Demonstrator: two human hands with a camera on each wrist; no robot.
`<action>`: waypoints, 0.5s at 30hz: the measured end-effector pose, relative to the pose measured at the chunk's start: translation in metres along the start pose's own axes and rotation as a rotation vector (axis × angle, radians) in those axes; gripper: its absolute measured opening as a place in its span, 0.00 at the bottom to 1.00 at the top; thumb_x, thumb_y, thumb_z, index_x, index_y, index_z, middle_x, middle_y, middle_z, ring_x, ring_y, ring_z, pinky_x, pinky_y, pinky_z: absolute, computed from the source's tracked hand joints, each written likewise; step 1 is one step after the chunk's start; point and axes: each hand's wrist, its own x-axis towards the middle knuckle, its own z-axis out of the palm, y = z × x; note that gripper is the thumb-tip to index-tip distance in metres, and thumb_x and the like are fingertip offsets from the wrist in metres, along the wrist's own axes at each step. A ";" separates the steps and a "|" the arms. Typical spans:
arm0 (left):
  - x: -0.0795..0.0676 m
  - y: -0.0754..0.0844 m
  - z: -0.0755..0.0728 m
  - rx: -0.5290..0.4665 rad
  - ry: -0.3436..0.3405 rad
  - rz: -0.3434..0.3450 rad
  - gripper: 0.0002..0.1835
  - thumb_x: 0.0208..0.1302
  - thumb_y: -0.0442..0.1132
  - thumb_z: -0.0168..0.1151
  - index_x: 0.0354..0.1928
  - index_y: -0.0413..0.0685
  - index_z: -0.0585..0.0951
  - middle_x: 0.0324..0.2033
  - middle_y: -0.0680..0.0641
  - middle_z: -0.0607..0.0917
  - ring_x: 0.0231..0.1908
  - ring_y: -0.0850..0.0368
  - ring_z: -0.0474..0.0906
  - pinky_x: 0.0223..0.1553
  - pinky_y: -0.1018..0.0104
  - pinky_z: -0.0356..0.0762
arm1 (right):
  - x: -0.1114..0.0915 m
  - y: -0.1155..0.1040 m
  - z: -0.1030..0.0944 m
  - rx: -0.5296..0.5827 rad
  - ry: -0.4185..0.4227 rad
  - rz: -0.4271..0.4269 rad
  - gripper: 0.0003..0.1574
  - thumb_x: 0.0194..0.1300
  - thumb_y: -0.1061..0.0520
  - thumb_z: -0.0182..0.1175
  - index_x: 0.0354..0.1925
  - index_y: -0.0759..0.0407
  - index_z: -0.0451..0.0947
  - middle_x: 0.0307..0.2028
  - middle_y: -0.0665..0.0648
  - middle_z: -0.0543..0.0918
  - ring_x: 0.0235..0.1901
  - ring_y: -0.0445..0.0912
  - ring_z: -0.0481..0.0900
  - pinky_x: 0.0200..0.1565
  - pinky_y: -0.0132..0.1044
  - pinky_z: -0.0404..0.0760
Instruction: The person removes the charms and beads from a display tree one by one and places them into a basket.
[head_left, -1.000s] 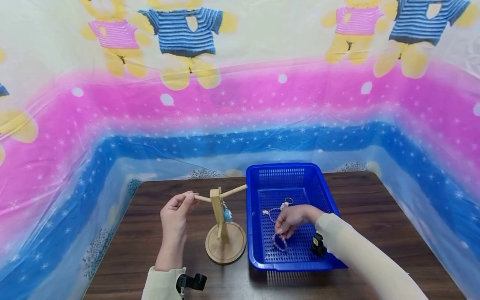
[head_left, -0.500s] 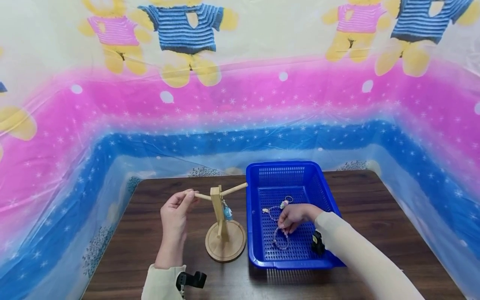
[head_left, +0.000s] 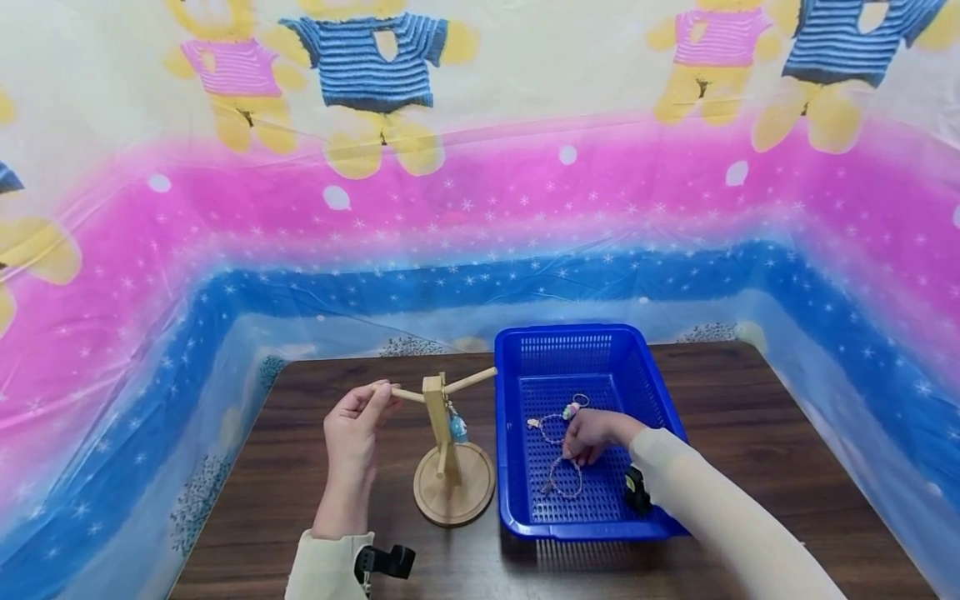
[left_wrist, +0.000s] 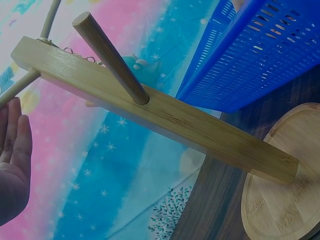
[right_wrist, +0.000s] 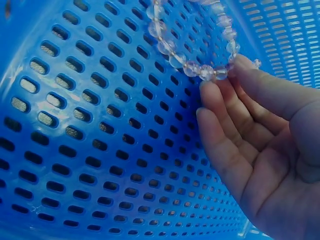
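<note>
1. The clear beaded bracelet (right_wrist: 190, 68) looked light and limp, a string that would likely flex rather than hold a firm shape; its glossy beads might slip, and a hard tug could strain the cord.
2. A pinch across the beads at one edge of the loop seemed the best hold, and the right hand (head_left: 592, 432) had just that: thumb and fingertips gripped the bracelet inside the blue basket (head_left: 592, 531).
3. From those fingertips the loop extended toward the near side of the basket; whether it touched the basket's floor, I could not tell.
4. Farther back in the basket, near the right hand, lay another bracelet with a pale charm (head_left: 533, 423).
5. Left of the basket, the left hand (head_left: 356, 421) pinched a peg (head_left: 407, 394) of the wooden stand (head_left: 435, 408), which bore a blue charm (head_left: 458, 428).
</note>
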 end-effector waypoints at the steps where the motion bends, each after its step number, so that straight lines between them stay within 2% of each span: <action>1: 0.000 0.000 0.000 -0.001 -0.003 0.004 0.08 0.65 0.28 0.68 0.29 0.47 0.86 0.29 0.55 0.92 0.33 0.67 0.90 0.38 0.74 0.90 | 0.000 0.000 0.001 -0.008 0.017 0.005 0.06 0.67 0.65 0.64 0.38 0.67 0.87 0.26 0.50 0.87 0.27 0.40 0.83 0.34 0.34 0.88; 7: 0.002 -0.001 -0.001 0.012 0.009 0.006 0.12 0.66 0.26 0.66 0.28 0.50 0.86 0.29 0.56 0.91 0.33 0.67 0.90 0.38 0.74 0.91 | -0.001 -0.001 0.003 -0.056 0.082 0.004 0.07 0.66 0.65 0.64 0.37 0.68 0.88 0.28 0.54 0.89 0.27 0.41 0.84 0.35 0.37 0.90; 15: 0.001 0.000 0.000 0.023 0.012 -0.003 0.14 0.67 0.25 0.64 0.28 0.51 0.86 0.28 0.56 0.91 0.32 0.67 0.89 0.38 0.74 0.90 | 0.000 -0.001 0.006 -0.066 0.098 0.012 0.05 0.65 0.66 0.65 0.35 0.69 0.88 0.27 0.54 0.88 0.27 0.42 0.84 0.35 0.38 0.91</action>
